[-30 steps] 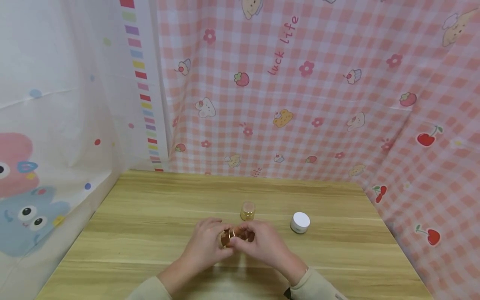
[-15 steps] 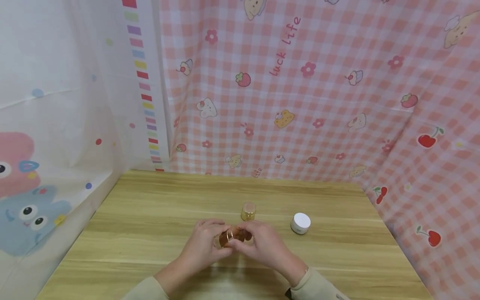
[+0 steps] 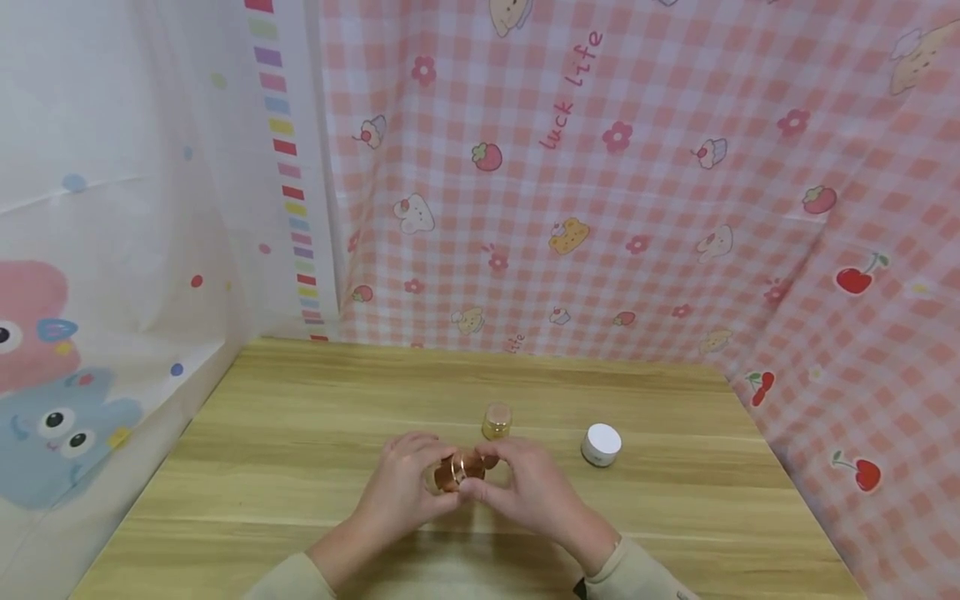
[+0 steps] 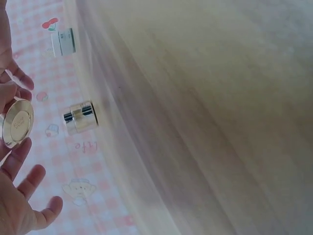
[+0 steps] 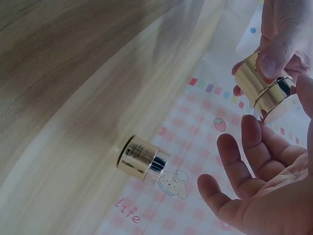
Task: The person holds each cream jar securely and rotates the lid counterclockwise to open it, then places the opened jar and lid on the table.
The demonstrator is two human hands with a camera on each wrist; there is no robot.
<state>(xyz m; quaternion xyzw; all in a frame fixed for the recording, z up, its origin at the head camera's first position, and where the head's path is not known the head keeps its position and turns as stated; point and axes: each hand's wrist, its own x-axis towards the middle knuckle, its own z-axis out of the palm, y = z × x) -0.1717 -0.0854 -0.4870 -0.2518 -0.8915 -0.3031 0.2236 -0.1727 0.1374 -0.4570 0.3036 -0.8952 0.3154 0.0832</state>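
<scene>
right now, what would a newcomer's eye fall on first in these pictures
Probably the pink checked cloth behind the table, covered in cartoon prints. Next, the shiny gold container held by the left hand and right hand, lower middle in the head view. Beyond stand a second gold container and, to its right, a white jar.

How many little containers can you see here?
3: a gold container held between the left hand and right hand, a second gold container on the table beyond them, and a white jar to its right. Hands might hide more.
</scene>
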